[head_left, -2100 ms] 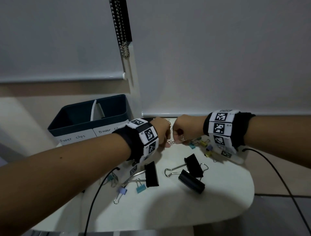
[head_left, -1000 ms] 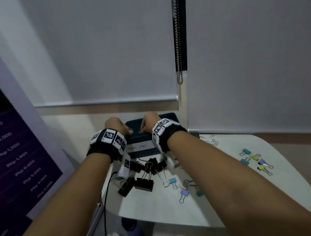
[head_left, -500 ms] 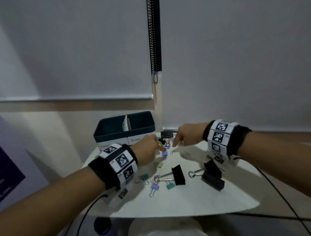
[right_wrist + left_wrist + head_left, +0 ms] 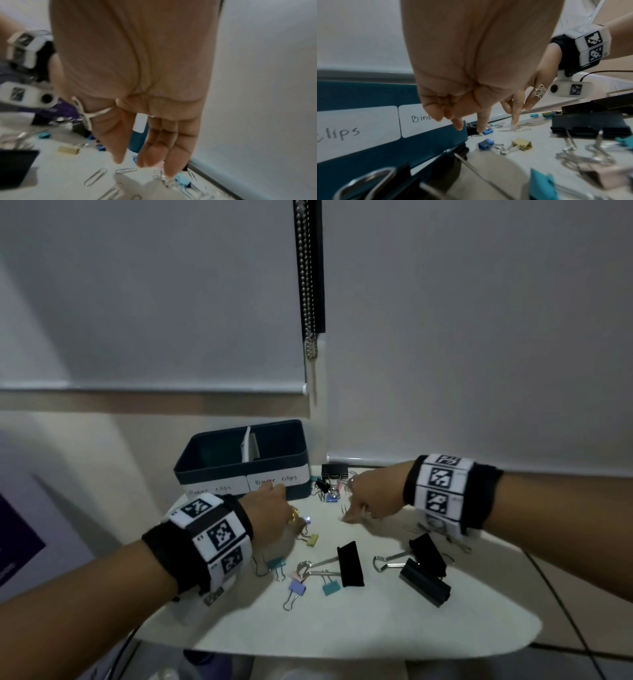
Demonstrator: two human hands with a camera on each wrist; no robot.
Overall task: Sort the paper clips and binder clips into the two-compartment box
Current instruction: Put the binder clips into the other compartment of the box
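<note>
1. Hovering over silver paper clips [image 4: 95, 176] on the counter [image 4: 376, 621]: right hand [image 4: 371, 494], fingers straight, empty
2. Hanging loosely curled, empty, before the two-compartment box [image 4: 239, 460]: left hand [image 4: 270, 515]
3. Scattered nearby: binder clips [image 4: 349, 563]

My right hand [image 4: 371, 497] has dropped from the box [image 4: 239, 474]; its fingertips [image 4: 118, 158] now hover over loose paper clips [image 4: 96, 176]. My left hand [image 4: 270, 517] has lowered beside them.

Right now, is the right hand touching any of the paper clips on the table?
Cannot tell. In the right wrist view the right hand has straight fingers pointing down just over the paper clips, but blur hides any contact or gap.
</note>
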